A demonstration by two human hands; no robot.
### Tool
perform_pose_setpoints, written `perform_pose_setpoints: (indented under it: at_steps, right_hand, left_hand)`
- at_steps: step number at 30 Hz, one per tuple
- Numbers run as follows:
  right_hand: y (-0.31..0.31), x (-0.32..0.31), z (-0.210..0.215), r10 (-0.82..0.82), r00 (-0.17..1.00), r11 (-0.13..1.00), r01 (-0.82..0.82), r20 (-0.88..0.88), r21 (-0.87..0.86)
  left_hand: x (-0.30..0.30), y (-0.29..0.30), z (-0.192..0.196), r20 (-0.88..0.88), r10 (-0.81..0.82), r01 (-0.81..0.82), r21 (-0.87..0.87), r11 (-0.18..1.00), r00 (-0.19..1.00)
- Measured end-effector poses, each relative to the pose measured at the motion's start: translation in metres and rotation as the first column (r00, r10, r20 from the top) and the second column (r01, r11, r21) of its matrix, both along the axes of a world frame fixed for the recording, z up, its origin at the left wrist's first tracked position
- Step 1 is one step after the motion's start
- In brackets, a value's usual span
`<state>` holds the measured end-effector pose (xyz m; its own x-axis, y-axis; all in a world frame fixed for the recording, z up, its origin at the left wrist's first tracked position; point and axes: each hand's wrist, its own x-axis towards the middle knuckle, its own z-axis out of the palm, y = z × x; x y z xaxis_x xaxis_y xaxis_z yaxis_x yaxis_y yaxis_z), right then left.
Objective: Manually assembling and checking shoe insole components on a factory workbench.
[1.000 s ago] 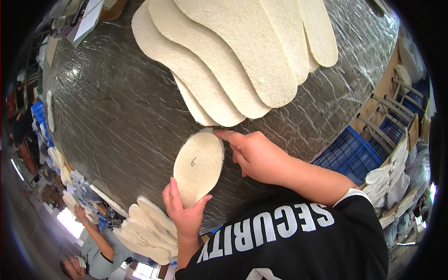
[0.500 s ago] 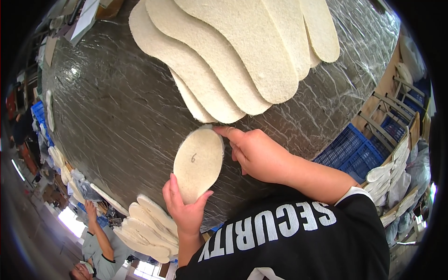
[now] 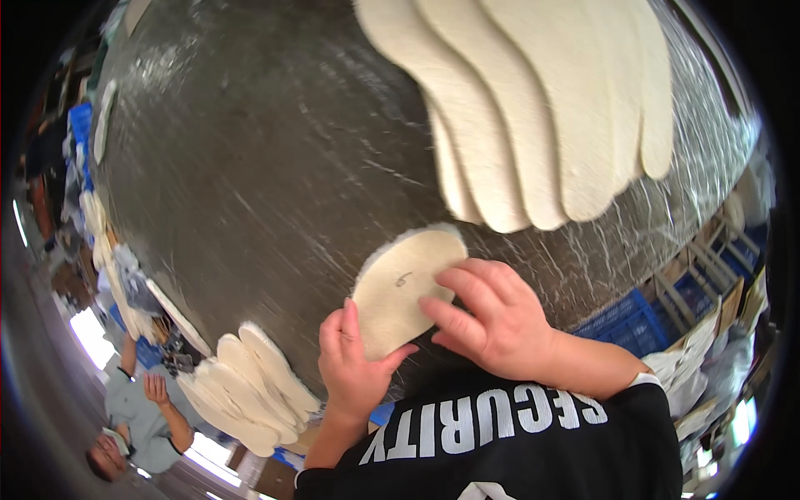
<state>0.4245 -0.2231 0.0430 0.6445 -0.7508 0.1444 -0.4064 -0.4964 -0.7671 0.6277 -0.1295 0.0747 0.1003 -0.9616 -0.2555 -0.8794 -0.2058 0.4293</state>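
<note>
A cream felt insole (image 3: 394, 292), with a fuzzy edge and a small pencil mark on its face, is tilted above the dark table. My left hand (image 3: 354, 367) grips its lower end, thumb on the near right side and fingers on the left. At the insole's right edge is my right hand (image 3: 498, 321), its thumb and forefinger apart over the face; slight blur hides whether they touch it. Beyond, larger cream insoles (image 3: 575, 125) lie fanned in an overlapping row on the table.
The dark table (image 3: 250, 167) has a wrinkled, shiny plastic cover. More insoles (image 3: 246, 392) are heaped at its near left edge. A person in a grey shirt (image 3: 142, 408) is at the lower left. Blue crates (image 3: 625, 325) stand beyond the right edge.
My view has shifted, so the fanned insoles appear farther right. The held insole has tilted rightward. My right hand has moved from its top edge to over its right side, thumb and forefinger spread.
</note>
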Motion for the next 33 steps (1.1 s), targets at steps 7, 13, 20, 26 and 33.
perform_pose_setpoints:
  at_steps: [7,13,20,26,33]
  right_hand:
    - [-0.022,0.033,-0.002,0.284,0.923,0.958,-0.284,-0.259,0.037]
    - [-0.022,0.028,-0.004,0.311,0.924,0.949,-0.290,-0.222,0.122]
    - [-0.022,0.030,0.000,0.342,0.893,0.939,-0.313,-0.293,0.141]
    - [-0.027,0.031,0.005,0.381,0.856,0.925,-0.355,-0.349,0.138]
    - [-0.031,0.043,0.000,0.296,0.929,0.954,-0.278,-0.220,0.112]
  left_hand:
    - [0.011,-0.006,0.012,-0.074,-0.076,0.080,0.062,0.995,0.994]
    - [0.038,-0.010,0.026,-0.286,0.135,-0.058,0.261,0.963,0.949]
    - [0.050,-0.006,0.019,-0.319,0.324,-0.215,0.331,0.919,0.891]
    - [0.050,-0.005,0.011,-0.369,0.229,-0.183,0.157,0.971,0.901]
    - [0.057,-0.006,0.020,-0.461,0.163,-0.094,0.169,0.981,0.872]
